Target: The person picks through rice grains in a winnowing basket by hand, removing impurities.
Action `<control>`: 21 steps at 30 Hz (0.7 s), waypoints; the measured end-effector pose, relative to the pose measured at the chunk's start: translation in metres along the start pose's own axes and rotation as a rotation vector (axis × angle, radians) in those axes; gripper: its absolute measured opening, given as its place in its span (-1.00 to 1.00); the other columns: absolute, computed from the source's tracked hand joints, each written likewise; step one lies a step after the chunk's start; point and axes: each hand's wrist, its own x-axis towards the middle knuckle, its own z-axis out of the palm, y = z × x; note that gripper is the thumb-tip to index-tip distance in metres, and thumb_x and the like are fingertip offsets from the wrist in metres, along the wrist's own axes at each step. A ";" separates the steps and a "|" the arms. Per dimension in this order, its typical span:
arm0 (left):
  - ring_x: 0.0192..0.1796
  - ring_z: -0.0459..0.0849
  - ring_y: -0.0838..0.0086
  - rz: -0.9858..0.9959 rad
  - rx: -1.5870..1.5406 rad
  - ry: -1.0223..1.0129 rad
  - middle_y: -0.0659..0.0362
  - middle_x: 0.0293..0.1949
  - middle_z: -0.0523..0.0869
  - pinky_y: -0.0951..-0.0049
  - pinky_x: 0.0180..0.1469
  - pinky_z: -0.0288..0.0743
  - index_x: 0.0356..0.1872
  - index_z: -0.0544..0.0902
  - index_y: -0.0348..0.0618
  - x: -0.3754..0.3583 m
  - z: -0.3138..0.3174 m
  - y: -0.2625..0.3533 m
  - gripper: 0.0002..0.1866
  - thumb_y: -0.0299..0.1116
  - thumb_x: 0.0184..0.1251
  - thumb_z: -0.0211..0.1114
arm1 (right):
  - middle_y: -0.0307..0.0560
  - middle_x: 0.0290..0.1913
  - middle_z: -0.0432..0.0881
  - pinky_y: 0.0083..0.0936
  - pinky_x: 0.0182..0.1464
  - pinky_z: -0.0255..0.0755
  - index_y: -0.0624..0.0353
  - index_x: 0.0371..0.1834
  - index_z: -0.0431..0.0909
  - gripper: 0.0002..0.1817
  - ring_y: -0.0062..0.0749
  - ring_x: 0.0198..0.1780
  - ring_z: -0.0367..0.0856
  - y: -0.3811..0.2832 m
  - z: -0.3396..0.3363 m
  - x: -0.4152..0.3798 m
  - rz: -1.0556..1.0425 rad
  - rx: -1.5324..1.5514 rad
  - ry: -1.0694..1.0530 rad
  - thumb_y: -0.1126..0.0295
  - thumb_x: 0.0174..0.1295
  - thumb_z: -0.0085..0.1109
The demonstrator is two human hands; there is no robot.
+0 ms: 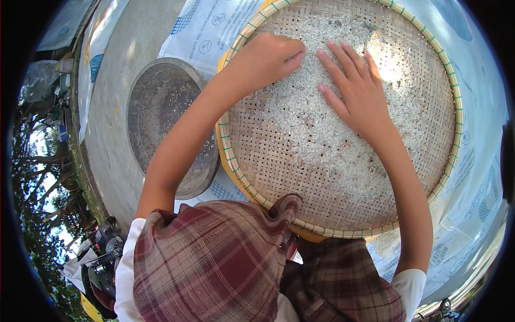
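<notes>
A round woven bamboo tray with a green-stitched rim lies in front of me. White rice grains are spread over its middle and right side. My left hand is over the tray's upper left part, its fingers curled and thumb against them; whatever may be pinched there is hidden. My right hand lies on the rice with its fingers spread, holding nothing. Left of the tray, partly behind my left forearm, sits a dark round basin with a few loose grains inside.
Printed white and blue sacks lie under and around the tray. Grey concrete ground extends on the left. A motorbike stands at the lower left near trees. Plaid cloth covers my lap at the tray's near edge.
</notes>
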 end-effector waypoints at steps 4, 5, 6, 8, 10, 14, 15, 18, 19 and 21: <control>-0.42 0.63 0.22 0.077 0.218 -0.115 0.07 -0.52 0.61 0.31 -0.35 0.49 -0.37 0.60 -0.21 0.004 -0.002 0.000 -0.88 -0.39 0.12 0.24 | -0.20 0.30 0.25 -0.10 0.33 -0.02 -0.04 0.26 0.27 -0.47 -0.34 0.34 0.13 0.000 0.001 -0.001 0.004 0.000 0.003 0.04 0.25 -0.08; -0.42 0.63 0.22 0.077 0.218 -0.115 0.07 -0.52 0.61 0.31 -0.35 0.49 -0.37 0.60 -0.21 0.004 -0.002 0.000 -0.88 -0.39 0.12 0.24 | -0.20 0.30 0.25 -0.10 0.33 -0.02 -0.04 0.26 0.27 -0.47 -0.34 0.34 0.13 0.000 0.001 -0.001 0.005 0.000 0.003 0.04 0.25 -0.08; -0.45 0.61 0.23 0.101 0.222 -0.111 0.07 -0.53 0.61 0.32 -0.38 0.48 -0.38 0.59 -0.22 0.005 0.000 -0.001 -0.88 -0.39 0.11 0.24 | -0.20 0.30 0.25 -0.10 0.33 -0.02 -0.04 0.26 0.27 -0.47 -0.34 0.34 0.13 0.000 0.002 -0.001 0.004 -0.003 0.006 0.04 0.25 -0.08; -0.47 0.60 0.25 0.125 0.224 -0.108 0.08 -0.55 0.60 0.34 -0.40 0.47 -0.39 0.58 -0.22 0.005 0.000 0.000 -0.89 -0.40 0.10 0.24 | -0.20 0.30 0.25 -0.10 0.33 -0.01 -0.04 0.26 0.28 -0.47 -0.34 0.34 0.14 0.000 0.001 -0.001 0.004 -0.005 0.008 0.04 0.24 -0.08; -0.64 0.46 0.42 0.015 -0.053 0.009 0.16 -0.71 0.45 0.42 -0.54 0.33 -0.41 0.58 -0.21 0.006 -0.004 0.002 -0.89 -0.39 0.10 0.25 | -0.20 0.30 0.25 -0.11 0.33 -0.01 -0.04 0.26 0.27 -0.47 -0.34 0.34 0.14 0.000 0.001 -0.001 0.004 -0.006 0.006 0.04 0.24 -0.08; -0.71 0.21 0.60 -0.263 -0.204 -0.075 0.27 -0.79 0.21 0.50 -0.62 0.11 -0.39 0.61 -0.17 0.002 -0.013 0.007 -0.89 -0.36 0.09 0.27 | -0.19 0.30 0.25 -0.11 0.33 -0.02 -0.04 0.26 0.27 -0.47 -0.34 0.34 0.14 0.000 0.001 -0.001 0.001 -0.015 0.004 0.05 0.25 -0.08; -0.69 0.31 0.53 -0.297 -0.196 -0.100 0.22 -0.77 0.31 0.49 -0.58 0.21 -0.41 0.61 -0.16 0.003 -0.015 0.007 -0.87 -0.35 0.04 0.27 | -0.19 0.30 0.24 -0.12 0.33 -0.03 -0.04 0.26 0.27 -0.47 -0.34 0.34 0.14 0.000 0.001 -0.001 0.001 -0.014 0.003 0.05 0.25 -0.09; -0.65 0.44 0.43 -0.299 -0.168 -0.106 0.15 -0.74 0.44 0.43 -0.53 0.33 -0.42 0.62 -0.17 0.004 -0.014 0.007 -0.85 -0.34 0.00 0.26 | -0.19 0.30 0.24 -0.13 0.34 -0.04 -0.04 0.26 0.26 -0.47 -0.34 0.34 0.14 0.000 0.001 -0.001 0.000 -0.011 0.000 0.05 0.25 -0.09; -0.63 0.49 0.38 -0.266 -0.146 -0.087 0.13 -0.73 0.47 0.40 -0.51 0.37 -0.41 0.62 -0.18 0.005 -0.014 0.008 -0.85 -0.35 0.01 0.25 | -0.20 0.30 0.24 -0.13 0.34 -0.04 -0.04 0.26 0.27 -0.47 -0.34 0.34 0.14 0.000 0.001 -0.001 0.000 -0.010 0.000 0.05 0.25 -0.09; -0.64 0.45 0.42 -0.129 -0.089 -0.045 0.14 -0.73 0.43 0.41 -0.53 0.33 -0.39 0.62 -0.19 0.005 -0.007 0.002 -0.85 -0.34 0.06 0.26 | -0.20 0.30 0.24 -0.13 0.34 -0.04 -0.04 0.26 0.27 -0.47 -0.34 0.34 0.15 0.000 0.001 -0.001 0.000 -0.010 -0.002 0.05 0.25 -0.09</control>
